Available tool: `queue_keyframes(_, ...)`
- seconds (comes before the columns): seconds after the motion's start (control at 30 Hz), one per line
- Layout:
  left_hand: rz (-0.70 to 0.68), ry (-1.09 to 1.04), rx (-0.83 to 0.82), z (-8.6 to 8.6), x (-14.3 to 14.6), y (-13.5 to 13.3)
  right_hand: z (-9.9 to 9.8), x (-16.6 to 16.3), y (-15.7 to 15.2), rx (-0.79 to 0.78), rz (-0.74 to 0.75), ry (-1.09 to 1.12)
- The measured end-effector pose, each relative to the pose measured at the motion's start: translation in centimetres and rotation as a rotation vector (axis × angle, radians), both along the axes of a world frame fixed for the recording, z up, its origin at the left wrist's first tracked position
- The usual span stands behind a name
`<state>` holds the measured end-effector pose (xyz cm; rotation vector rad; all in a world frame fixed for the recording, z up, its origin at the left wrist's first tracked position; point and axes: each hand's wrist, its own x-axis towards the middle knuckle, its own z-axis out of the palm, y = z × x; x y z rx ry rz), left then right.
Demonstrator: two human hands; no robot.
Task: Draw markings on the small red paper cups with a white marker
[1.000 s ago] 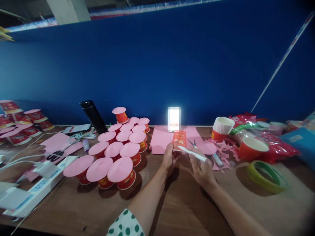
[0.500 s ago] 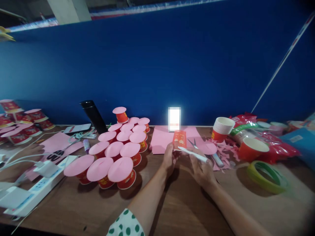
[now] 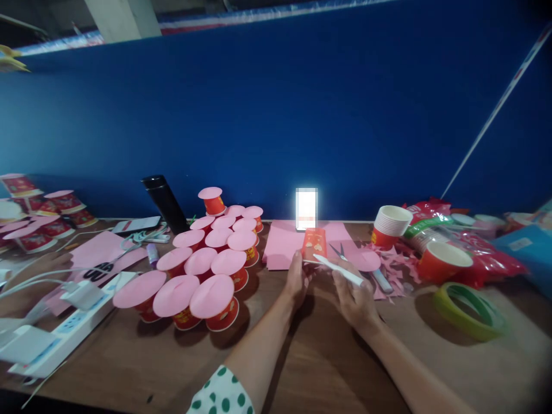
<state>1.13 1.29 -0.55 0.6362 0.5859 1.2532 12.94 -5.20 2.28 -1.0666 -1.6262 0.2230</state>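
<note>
My left hand [image 3: 297, 282] is closed around a red paper cup [image 3: 314, 244] with a pale printed pattern, its rim toward me. In my right hand [image 3: 354, 299] is a slim white stick-shaped tool [image 3: 338, 269], its tapered end close to the cup's rim; whether it touches cannot be made out. Just beyond the hands lie pink paper sheets [image 3: 282, 247] and scissors [image 3: 338, 251]. Left of my hands stand several upturned red cups topped with pink paper discs [image 3: 212, 296].
On the right are stacked cups [image 3: 391, 224], a single cup [image 3: 444, 261], green tape [image 3: 470, 310], pink paper scraps [image 3: 399, 261] and red plastic packaging [image 3: 487, 259]. A lit phone [image 3: 306, 208] stands at the back. Leftward are a black flask [image 3: 164, 201], a power strip [image 3: 71, 325] and another person's hand [image 3: 32, 282].
The white tool's tapered end has tilted upward slightly near the cup. Both hands keep nearly the same place. At far left, a pale round shape now shows among the other cups.
</note>
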Motion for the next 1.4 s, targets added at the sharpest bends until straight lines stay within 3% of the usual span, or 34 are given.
queue_keyframes(0.47, 0.059, 0.079, 0.069, -0.81, 0.21, 0.19, 0.17, -0.12, -0.03, 0.155, -0.074, -0.189)
queue_keyframes(0.97, 0.060, 0.098, 0.116, -0.90, 0.25, 0.15, -0.15, -0.02, 0.12, 0.172, -0.063, -0.167)
queue_keyframes(1.4, 0.061, 0.142, 0.158, -0.50, 0.23, -0.17, 0.07, -0.13, 0.04, 0.097, -0.022, -0.105)
